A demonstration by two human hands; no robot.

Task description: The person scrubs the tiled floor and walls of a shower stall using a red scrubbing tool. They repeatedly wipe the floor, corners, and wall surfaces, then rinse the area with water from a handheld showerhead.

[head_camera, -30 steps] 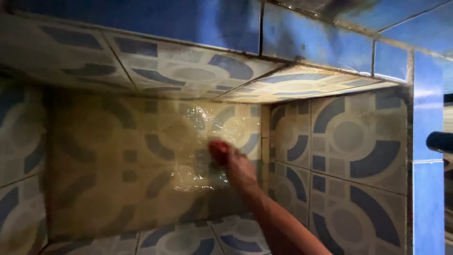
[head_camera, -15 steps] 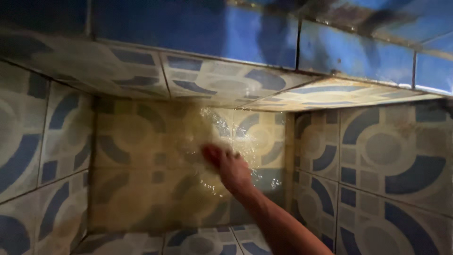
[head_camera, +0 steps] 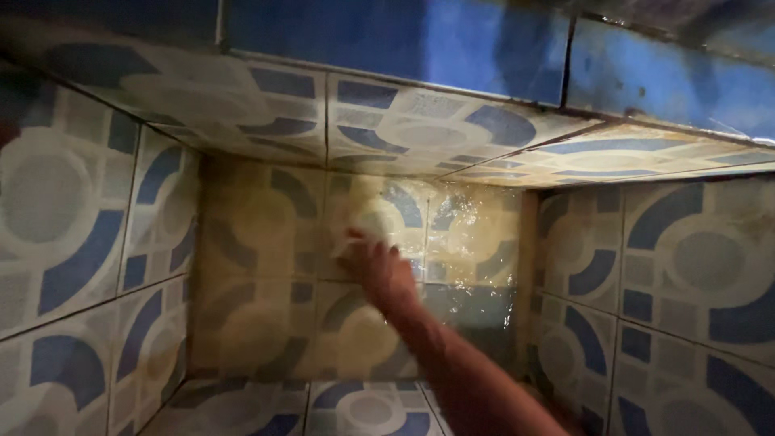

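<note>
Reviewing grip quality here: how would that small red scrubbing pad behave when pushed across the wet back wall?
The red pad is mostly hidden and blurred under the right hand, so it is probably small and light. The back wall tiles glisten wet, so it likely slides easily and could slip. Whether it is soft cannot be told.

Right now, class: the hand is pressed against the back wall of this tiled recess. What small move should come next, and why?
Probably a short sweep left. The right hand sits mid-wall on the back wall; the tiles to its right glisten wet, while those to its left look dull and yellow-stained. What its grip holds is too blurred to tell.
</note>
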